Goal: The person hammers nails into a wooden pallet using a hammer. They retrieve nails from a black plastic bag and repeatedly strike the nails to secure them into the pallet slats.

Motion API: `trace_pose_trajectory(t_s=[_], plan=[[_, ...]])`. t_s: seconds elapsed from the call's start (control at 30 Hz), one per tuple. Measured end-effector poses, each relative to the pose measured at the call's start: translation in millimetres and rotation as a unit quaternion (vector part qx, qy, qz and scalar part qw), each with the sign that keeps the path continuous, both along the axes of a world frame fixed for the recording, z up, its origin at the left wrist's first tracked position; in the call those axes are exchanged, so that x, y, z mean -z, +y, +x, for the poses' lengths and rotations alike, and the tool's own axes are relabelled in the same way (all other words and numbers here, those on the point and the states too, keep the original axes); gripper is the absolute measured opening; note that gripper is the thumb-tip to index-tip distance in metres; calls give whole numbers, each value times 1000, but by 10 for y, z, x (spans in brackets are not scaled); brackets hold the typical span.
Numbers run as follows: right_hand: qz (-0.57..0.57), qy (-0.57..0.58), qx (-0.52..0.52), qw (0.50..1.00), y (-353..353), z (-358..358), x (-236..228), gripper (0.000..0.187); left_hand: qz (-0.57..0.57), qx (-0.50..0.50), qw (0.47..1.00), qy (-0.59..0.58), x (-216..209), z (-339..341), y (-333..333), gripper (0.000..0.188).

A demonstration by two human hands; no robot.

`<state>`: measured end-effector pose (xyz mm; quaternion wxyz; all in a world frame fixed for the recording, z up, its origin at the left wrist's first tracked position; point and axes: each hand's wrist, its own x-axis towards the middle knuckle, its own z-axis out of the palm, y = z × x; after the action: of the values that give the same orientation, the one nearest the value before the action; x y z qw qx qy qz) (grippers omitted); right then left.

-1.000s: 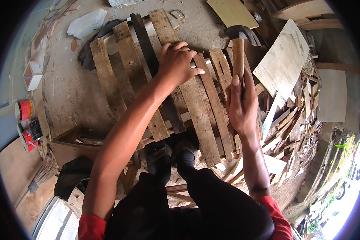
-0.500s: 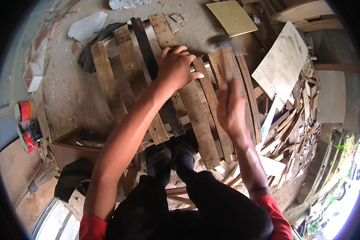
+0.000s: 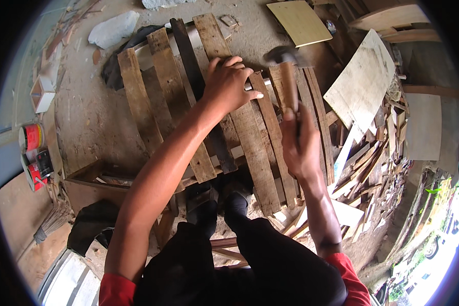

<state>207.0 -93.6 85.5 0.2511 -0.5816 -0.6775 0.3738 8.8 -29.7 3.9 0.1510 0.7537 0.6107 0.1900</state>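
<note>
At the centre of the picture, a slatted assembly of weathered brown wooden planks [image 3: 251,158] spans from upper left to right of centre, with gaps between most planks. One narrow, near-black wooden plank [image 3: 187,56] runs among the brown ones.

The left hand [image 3: 226,85], at upper centre, rests palm down on a wide brown plank. Its fingers are spread and bent over the wood; its thumb stands apart, pointing right.

The right hand [image 3: 302,148], right of centre, is clamped around the handle of a wooden-handled hammer with a dark head [image 3: 290,87]. The hammer is positioned over the right part of the slatted assembly, head toward the top of the picture. The head is blurred; contact with a plank cannot be determined.

At upper right, a pale grey flat board [image 3: 359,76] is located above a heap of split wood scraps [image 3: 364,171]. A yellowish rectangular board [image 3: 301,23] lies at the top, and a whitish rough block [image 3: 113,30] at upper left.
</note>
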Motion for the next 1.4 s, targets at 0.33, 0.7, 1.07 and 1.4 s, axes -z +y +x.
trace_pose_trajectory(t_s=[0.33, 0.7, 1.07, 1.4], plan=[[-34, -36, -39, 998, 54, 90, 153, 31, 53, -26, 998, 13, 76, 13, -32, 61], [-1, -22, -19, 1000, -37, 42, 256, 34, 28, -1, 1000, 2, 12, 34, -4, 66], [118, -6, -5, 993, 27, 66, 303, 33, 44, 5, 999, -10, 54, 26, 11, 65], [-83, 137, 39, 986, -196, -22, 50, 43, 21, 2, 1000, -2, 39, 17, -2, 66]])
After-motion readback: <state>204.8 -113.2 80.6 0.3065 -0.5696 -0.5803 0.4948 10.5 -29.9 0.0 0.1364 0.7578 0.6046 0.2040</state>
